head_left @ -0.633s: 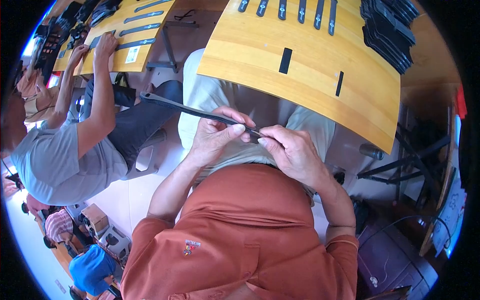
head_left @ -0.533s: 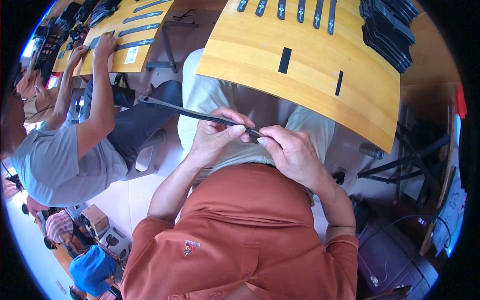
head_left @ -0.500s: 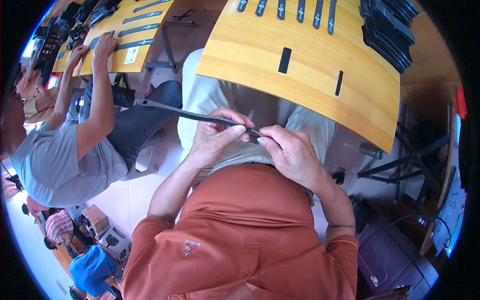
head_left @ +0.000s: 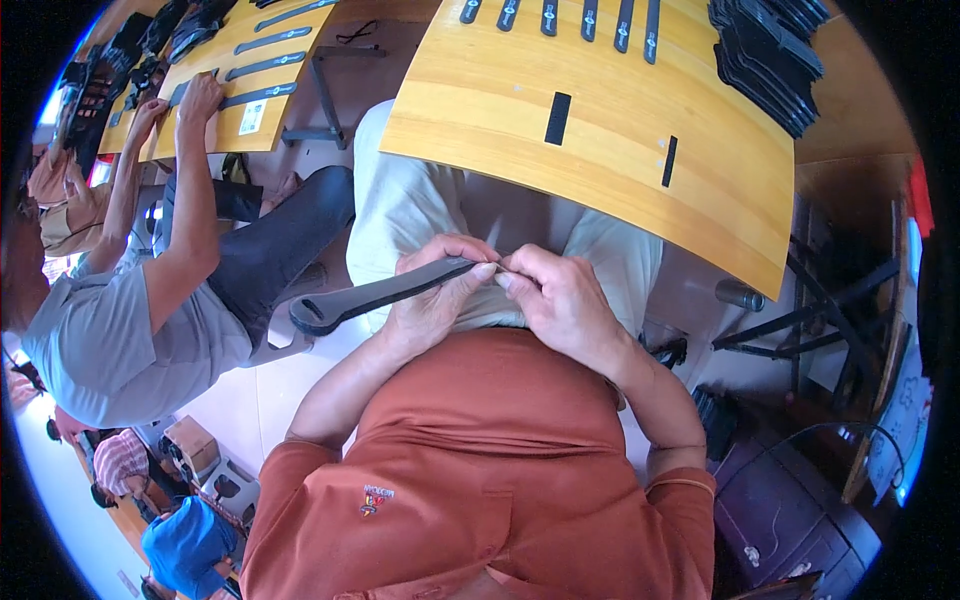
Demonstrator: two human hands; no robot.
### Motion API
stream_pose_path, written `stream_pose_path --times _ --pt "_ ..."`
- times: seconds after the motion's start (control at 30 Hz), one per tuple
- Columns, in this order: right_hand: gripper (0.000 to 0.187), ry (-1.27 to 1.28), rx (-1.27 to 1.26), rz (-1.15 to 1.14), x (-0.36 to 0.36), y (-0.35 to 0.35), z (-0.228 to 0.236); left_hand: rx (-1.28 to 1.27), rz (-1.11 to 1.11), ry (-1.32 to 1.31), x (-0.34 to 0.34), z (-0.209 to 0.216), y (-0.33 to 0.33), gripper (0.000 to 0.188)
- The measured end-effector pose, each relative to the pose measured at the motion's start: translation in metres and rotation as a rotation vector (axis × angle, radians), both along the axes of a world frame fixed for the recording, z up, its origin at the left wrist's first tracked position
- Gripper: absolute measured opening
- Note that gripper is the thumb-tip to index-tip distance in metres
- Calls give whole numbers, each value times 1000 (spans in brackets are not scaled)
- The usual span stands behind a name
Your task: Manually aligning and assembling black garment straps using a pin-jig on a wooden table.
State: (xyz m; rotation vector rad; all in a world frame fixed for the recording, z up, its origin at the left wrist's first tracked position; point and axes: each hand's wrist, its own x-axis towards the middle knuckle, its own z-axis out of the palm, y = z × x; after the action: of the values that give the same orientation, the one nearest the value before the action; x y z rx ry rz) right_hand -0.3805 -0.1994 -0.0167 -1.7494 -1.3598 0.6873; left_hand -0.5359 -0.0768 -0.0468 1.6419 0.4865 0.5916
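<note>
Over my lap I hold a dark grey strap (head_left: 380, 292) with a slotted, rounded end that hangs out to the left. My left hand (head_left: 437, 290) is closed round its other end, thumb on top and fingers behind. The fingertips of my right hand (head_left: 560, 295) pinch at that same end, close against the left thumb; exactly what they grip there is too small to make out. On the wooden table (head_left: 450, 120) ahead, a wider black strip (head_left: 558, 118) and a narrower black strip (head_left: 670, 161) lie apart from each other.
Several finished-looking straps (head_left: 590, 22) lie in a row at the table's far side. A stack of black pieces (head_left: 765, 60) stands at its right. To my left a person in a grey shirt (head_left: 130, 330) works at another table (head_left: 225, 50) bearing straps.
The strap has turned in my hands: its free end has swung down and nearer, and its flat face now shows. Both hands stay together at its other end.
</note>
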Motion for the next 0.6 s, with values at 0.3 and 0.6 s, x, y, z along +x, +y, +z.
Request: stream_pose_path --times 0.3,0.6 --pt "8 249 24 -51 3 4 -17 -127 38 -47 5 -5 -5 14" --pt "11 73 82 -108 10 -5 -16 460 -65 126 18 18 15 19"
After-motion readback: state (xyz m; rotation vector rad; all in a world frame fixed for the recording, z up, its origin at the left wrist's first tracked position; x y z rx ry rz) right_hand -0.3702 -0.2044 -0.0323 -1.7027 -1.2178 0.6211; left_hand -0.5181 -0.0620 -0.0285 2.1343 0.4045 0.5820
